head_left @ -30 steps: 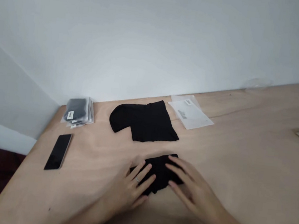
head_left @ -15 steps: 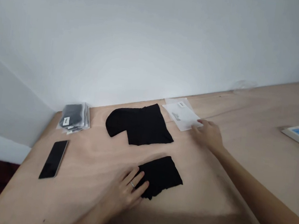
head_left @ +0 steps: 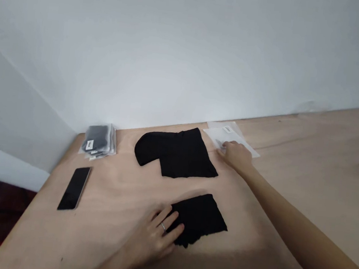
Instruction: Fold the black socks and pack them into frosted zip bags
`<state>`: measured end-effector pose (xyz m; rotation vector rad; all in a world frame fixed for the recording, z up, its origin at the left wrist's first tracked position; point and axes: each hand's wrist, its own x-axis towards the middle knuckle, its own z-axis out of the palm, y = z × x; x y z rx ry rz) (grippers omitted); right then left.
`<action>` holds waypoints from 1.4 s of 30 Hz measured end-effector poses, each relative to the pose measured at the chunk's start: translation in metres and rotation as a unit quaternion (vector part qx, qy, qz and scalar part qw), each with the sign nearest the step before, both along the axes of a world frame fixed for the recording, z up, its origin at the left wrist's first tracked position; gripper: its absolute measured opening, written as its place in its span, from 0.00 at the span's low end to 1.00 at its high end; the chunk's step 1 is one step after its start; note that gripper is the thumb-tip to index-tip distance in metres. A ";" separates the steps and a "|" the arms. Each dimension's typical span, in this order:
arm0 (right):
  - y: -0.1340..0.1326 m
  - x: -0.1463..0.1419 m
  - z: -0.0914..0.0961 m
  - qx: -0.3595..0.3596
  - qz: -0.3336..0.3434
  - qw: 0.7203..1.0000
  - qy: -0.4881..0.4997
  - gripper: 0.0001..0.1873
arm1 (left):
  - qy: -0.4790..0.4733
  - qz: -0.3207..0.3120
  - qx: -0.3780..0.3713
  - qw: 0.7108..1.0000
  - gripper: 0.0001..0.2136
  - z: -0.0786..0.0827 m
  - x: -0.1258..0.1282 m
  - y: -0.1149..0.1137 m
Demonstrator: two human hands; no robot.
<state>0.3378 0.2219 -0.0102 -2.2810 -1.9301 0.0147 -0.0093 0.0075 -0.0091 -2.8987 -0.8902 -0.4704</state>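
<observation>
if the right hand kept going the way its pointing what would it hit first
The clear plastic bag, which it already seems to be resting on. Past that, its line runs up and left, probably to the top corner of the folded black garment or just beyond it, though depth is hard to judge here.

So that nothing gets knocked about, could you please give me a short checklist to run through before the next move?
Right hand in contact with the clear plastic bag: ok.
Bag clear of the sleeved black garment: cannot tell, their edges nearly meet.
Left hand resting on the folded black garment: ok.
Folded garment's lower edge lying straight: not ok, it looks wavy.
Phone apart from both hands: ok.
</observation>
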 end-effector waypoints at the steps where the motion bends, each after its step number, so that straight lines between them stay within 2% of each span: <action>1: 0.001 -0.001 0.000 -0.005 -0.004 1.000 -0.004 0.18 | 0.000 0.000 -0.005 1.000 0.18 0.000 0.000 0.000; 6: -0.006 0.003 0.009 0.026 -0.018 0.999 -0.030 0.17 | -0.004 -0.005 -0.038 0.999 0.22 0.004 -0.002 0.000; 10: -0.029 -0.006 0.031 0.114 0.043 0.992 -0.037 0.11 | -0.026 -0.004 -0.062 0.998 0.26 0.022 -0.007 0.005; 14: -0.074 -0.035 0.050 0.211 0.187 0.959 -0.009 0.15 | -0.133 0.048 0.039 0.989 0.24 0.055 -0.006 0.015; 17: -0.112 -0.066 0.052 0.265 0.327 0.907 0.027 0.14 | -0.163 0.111 0.130 0.972 0.24 0.078 0.000 0.023; 19: -0.132 -0.085 0.047 0.290 0.409 0.864 0.051 0.14 | -0.143 0.148 0.163 0.965 0.20 0.084 0.005 0.027; 22: -0.146 -0.108 0.036 0.316 0.475 0.818 0.078 0.14 | -0.090 0.170 0.151 0.970 0.11 0.075 0.006 0.031; 24: -0.149 -0.117 0.032 0.327 0.480 0.809 0.091 0.15 | -0.044 0.173 0.130 0.975 0.08 0.063 0.002 0.033; 28: -0.161 -0.117 0.037 0.334 0.457 0.817 0.112 0.15 | 0.010 0.199 0.126 0.972 0.09 0.043 -0.014 0.033; 31: -0.182 -0.105 0.039 0.309 0.492 0.808 0.102 0.14 | 0.018 0.228 0.125 0.965 0.09 0.039 -0.024 0.034; 34: -0.202 -0.090 0.026 0.248 0.543 0.801 0.039 0.15 | 0.025 0.258 0.112 0.959 0.10 0.039 -0.030 0.036; 37: -0.212 -0.082 0.006 0.206 0.535 0.818 -0.031 0.18 | 0.033 0.274 0.085 0.958 0.11 0.037 -0.029 0.037; 42: -0.208 -0.095 -0.011 0.228 0.515 0.822 -0.082 0.19 | 0.038 0.286 0.021 0.957 0.09 0.029 -0.021 0.042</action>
